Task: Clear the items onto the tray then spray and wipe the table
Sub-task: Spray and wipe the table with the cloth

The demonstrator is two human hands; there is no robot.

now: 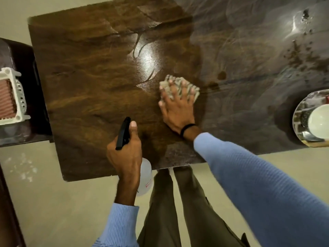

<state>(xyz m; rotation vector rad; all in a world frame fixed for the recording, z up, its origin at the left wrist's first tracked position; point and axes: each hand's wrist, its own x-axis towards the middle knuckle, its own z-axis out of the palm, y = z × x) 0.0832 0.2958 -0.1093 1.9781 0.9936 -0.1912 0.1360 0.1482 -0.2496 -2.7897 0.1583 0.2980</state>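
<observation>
A blue right sleeve is reaching in from the near edge of the counter, above a pair of olive trousers. The right hand, with a dark band at the wrist, is lying flat with its fingers spread and is pressing down on the cloth. The cloth is sitting bunched under the fingertips near the middle of the counter, just right of a bright wet sheen.

The left hand is curling round the neck of the spray bottle at the near edge. Its thumb is resting by the black trigger head, and the clear body is hanging below the counter's edge.

Dark crumbs are lying scattered toward the far right corner, well apart from the cloth. A tray carrying a white bowl is sitting at the right edge. Off the left edge, a white crate is resting on a dark piece of furniture.

The clearing is looking done and the wiping is under way. The crumbs are lying away and to the right of the cloth hand, which is the nearer hand to them. So the coming stroke is likely calling for a sweep toward that corner, stopping short of the tray.
</observation>
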